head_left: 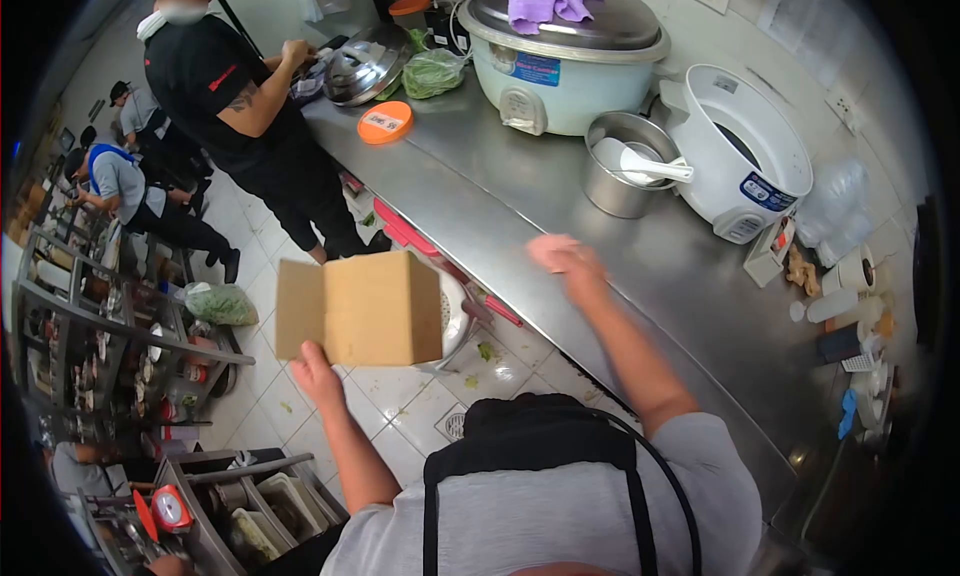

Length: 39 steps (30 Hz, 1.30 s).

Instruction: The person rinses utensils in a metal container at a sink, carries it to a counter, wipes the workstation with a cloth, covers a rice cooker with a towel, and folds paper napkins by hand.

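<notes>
My left hand (318, 376) grips the lower edge of an open cardboard box (370, 311), which is held over the tiled floor beside the counter. Its fingers are partly hidden by the cardboard. Over the steel counter (460, 191), near its front edge, my right hand (580, 271) is closed on a pink cloth (548, 251), blurred by motion.
A large rice cooker (565, 61), a steel pot (622, 201) with a white scoop and a white cooker body (745, 146) stand on the counter. A co-worker (245, 106) stands at its far left end. Metal racks (110, 316) line the left side.
</notes>
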{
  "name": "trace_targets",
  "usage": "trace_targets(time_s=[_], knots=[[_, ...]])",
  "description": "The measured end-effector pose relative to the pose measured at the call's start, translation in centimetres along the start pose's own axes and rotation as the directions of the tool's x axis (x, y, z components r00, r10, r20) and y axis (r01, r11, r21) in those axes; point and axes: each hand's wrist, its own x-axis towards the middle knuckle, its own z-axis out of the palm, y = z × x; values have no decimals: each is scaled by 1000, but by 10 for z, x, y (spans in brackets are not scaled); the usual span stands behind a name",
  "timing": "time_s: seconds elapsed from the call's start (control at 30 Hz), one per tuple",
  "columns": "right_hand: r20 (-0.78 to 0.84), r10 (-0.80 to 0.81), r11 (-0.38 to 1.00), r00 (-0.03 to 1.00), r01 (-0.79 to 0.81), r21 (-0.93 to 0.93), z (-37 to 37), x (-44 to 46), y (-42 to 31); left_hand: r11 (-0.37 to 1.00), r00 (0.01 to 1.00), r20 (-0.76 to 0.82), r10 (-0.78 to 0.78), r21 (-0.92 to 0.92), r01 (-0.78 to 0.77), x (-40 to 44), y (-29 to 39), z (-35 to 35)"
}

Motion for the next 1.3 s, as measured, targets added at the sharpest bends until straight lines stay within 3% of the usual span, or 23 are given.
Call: trace_targets(time_s=[0.03,0.07,0.1,0.13,0.23,0.3,0.37,0.5,0.63,0.73,0.8,0.83,0.87,0.9,0.97,1.07,1.3], knots=[[-50,281,919,958,-254,301,-39,-6,-30,998,999,20,45,-33,-44,0,10,25],[-140,49,938,989,-94,-334,-59,-30,23,999,997,75,11,-40,-8,3,-1,41],[-132,-26,829,991,-52,-557,-86,-52,53,999,991,130,-20,-48,26,6,-11,59],[-201,-5,768,980,-125,-628,-111,-72,53,997,981,195,9,-73,5,7,-8,80],[-429,138,615,893,-417,-669,-175,-149,61,988,911,402,92,-151,-33,-3,5,155],[-550,236,489,801,-587,-645,-198,-191,53,974,833,505,224,-136,-180,-12,28,199],[-664,274,370,696,-713,-595,-214,-237,35,969,754,613,234,-208,-131,-21,33,241],[-712,172,354,681,-717,-600,-206,-294,3,977,565,815,130,-201,64,-54,39,318],[-750,167,373,640,-745,-553,-201,-296,-3,948,571,770,283,-316,-43,-88,59,368],[-758,168,360,631,-755,-548,-203,-300,-4,969,597,776,205,-248,-10,-100,26,412],[-743,158,365,651,-737,-568,-204,-296,3,988,530,837,136,-77,-132,-109,41,411],[-737,157,366,657,-732,-574,-203,-299,5,978,528,823,207,-156,-141,-118,31,416],[-727,156,372,668,-722,-583,-203,-298,4,907,517,747,417,-376,-189,-122,54,407],[-718,152,377,679,-711,-593,-204,-298,3,950,504,805,312,-259,-175,-127,36,411],[-713,173,353,679,-719,-599,-205,-301,5,923,530,756,385,-335,-191,-133,30,398],[-719,227,343,657,-745,-572,-204,-301,5,983,474,870,136,-176,42,-134,47,346],[-680,305,396,667,-738,-547,-208,-304,-1,970,626,779,-44,-116,213,-157,-18,235]])
